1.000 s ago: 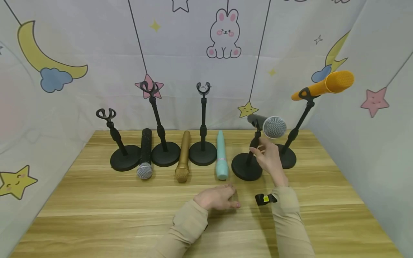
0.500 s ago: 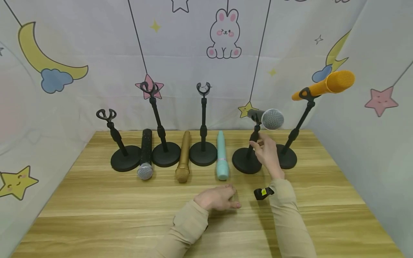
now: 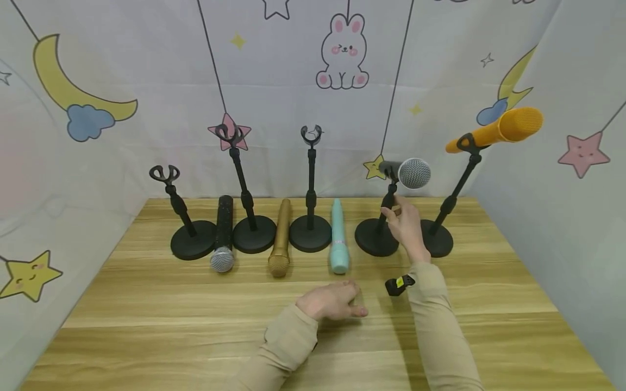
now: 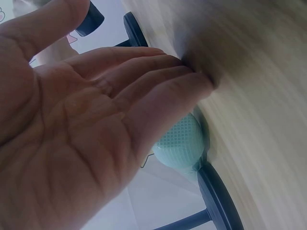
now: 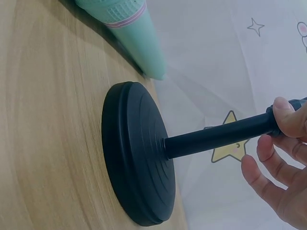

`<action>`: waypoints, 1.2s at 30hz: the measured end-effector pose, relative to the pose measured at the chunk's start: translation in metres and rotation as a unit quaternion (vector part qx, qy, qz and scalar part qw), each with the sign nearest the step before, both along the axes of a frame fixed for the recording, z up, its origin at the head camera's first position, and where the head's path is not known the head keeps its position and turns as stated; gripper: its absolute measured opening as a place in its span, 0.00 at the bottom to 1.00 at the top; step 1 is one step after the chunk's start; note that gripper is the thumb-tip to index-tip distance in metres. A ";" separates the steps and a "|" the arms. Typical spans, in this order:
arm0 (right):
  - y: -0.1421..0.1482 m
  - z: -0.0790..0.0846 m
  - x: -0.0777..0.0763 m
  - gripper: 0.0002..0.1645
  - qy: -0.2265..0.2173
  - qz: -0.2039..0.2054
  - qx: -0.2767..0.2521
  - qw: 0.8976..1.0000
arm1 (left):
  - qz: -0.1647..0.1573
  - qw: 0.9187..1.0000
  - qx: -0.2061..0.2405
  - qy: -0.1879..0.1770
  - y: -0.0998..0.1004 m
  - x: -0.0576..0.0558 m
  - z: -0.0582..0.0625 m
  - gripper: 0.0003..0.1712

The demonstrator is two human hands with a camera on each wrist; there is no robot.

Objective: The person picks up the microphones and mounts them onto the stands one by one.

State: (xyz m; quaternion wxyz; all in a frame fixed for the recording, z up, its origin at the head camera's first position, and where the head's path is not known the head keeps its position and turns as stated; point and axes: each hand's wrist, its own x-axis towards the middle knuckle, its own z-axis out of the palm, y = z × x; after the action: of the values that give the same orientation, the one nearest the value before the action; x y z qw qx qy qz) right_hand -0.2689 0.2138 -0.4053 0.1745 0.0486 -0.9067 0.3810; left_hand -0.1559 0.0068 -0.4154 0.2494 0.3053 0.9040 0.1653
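Observation:
My right hand [image 3: 407, 225] pinches the pole of a black desktop microphone stand [image 5: 216, 138] between thumb and fingers. In that stand's clip lies a dark microphone with a silver mesh head [image 3: 414, 173], pointing right. The stand's round base [image 5: 139, 153] is at the table surface; whether it bears fully on it I cannot tell. My left hand [image 3: 330, 302] rests on the table, fingers extended and holding nothing. Its palm shows in the left wrist view, with the mint-green microphone [image 4: 180, 143] behind the fingers. That microphone lies left of the gripped stand.
An orange microphone [image 3: 508, 126] sits in the rightmost stand [image 3: 437, 239]. Three stands with bare clips [image 3: 193, 240] [image 3: 254, 234] [image 3: 311, 234] stand to the left. Between them lie a black microphone with a silver head [image 3: 224, 233] and a gold microphone [image 3: 280, 239]. A printed cloth hangs behind the table.
My right hand has moved the stand with the silver-headed microphone away from me, toward the back row. My left hand has stayed in place. The head view has shifted slightly.

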 end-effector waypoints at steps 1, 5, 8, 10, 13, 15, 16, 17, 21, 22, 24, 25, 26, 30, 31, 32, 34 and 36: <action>0.000 0.000 -0.001 0.19 -0.001 -0.002 0.000 1.000 | 0.000 1.000 0.000 0.001 0.000 0.000 0.000 0.18; 0.001 0.000 -0.003 0.17 -0.006 -0.005 -0.002 1.000 | 0.003 1.000 -0.001 -0.006 0.000 0.001 0.000 0.22; 0.001 0.000 -0.005 0.17 -0.012 -0.006 -0.005 1.000 | 0.005 1.000 -0.002 -0.011 0.000 0.002 0.001 0.27; 0.001 0.000 -0.005 0.18 -0.016 -0.008 -0.010 1.000 | 0.005 1.000 -0.002 -0.012 0.000 0.002 0.001 0.30; 0.001 0.000 -0.006 0.18 -0.016 -0.013 -0.018 1.000 | 0.007 1.000 -0.002 -0.015 0.000 0.002 0.001 0.33; 0.000 -0.001 -0.006 0.17 -0.012 -0.015 -0.020 1.000 | 0.008 1.000 -0.003 -0.017 0.000 0.002 0.001 0.35; 0.000 -0.001 -0.006 0.17 -0.010 -0.017 -0.023 1.000 | 0.009 1.000 -0.003 -0.018 0.000 0.003 0.002 0.36; 0.000 -0.002 -0.007 0.17 -0.009 -0.018 -0.024 1.000 | 0.010 1.000 -0.003 -0.020 0.000 0.003 0.002 0.37; -0.001 -0.003 -0.008 0.16 -0.011 -0.023 -0.029 0.999 | 0.012 1.000 -0.006 -0.019 0.000 0.003 0.001 0.37; -0.001 -0.003 -0.008 0.16 -0.014 -0.024 -0.031 0.999 | 0.012 1.000 -0.006 -0.017 0.000 0.003 0.001 0.36; -0.001 -0.003 -0.008 0.16 -0.020 -0.024 -0.033 0.999 | 0.011 1.000 -0.007 -0.014 0.000 0.003 0.001 0.33; -0.002 -0.002 -0.008 0.16 -0.024 -0.022 -0.035 0.999 | 0.011 1.000 -0.006 -0.013 0.000 0.003 0.001 0.32; -0.002 -0.001 -0.008 0.16 -0.027 -0.019 -0.036 0.999 | 0.011 1.000 -0.005 -0.014 0.000 0.003 0.001 0.29; -0.002 -0.001 -0.006 0.20 -0.030 -0.011 -0.041 0.999 | 0.012 1.000 -0.001 -0.010 -0.001 0.003 0.001 0.20; -0.002 -0.002 -0.005 0.22 -0.029 -0.014 -0.045 0.998 | 0.011 1.000 -0.001 -0.007 -0.001 0.002 0.001 0.19; -0.002 -0.003 -0.004 0.24 -0.026 -0.021 -0.049 0.998 | 0.010 1.000 -0.001 -0.006 -0.001 0.002 0.000 0.19; -0.004 -0.007 -0.001 0.29 -0.012 -0.040 -0.068 0.997 | 0.006 1.000 -0.004 -0.001 -0.001 0.003 0.000 0.19; -0.007 -0.011 0.002 0.32 0.009 -0.065 -0.097 0.993 | 0.005 1.000 -0.008 0.001 0.000 0.004 0.001 0.19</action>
State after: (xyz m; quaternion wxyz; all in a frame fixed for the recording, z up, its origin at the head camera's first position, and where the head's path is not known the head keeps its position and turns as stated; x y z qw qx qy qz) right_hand -0.2668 0.2073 -0.4162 0.2107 -0.0245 -0.8651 0.4546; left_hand -0.1524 0.0067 -0.4148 0.2498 0.2994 0.9071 0.1586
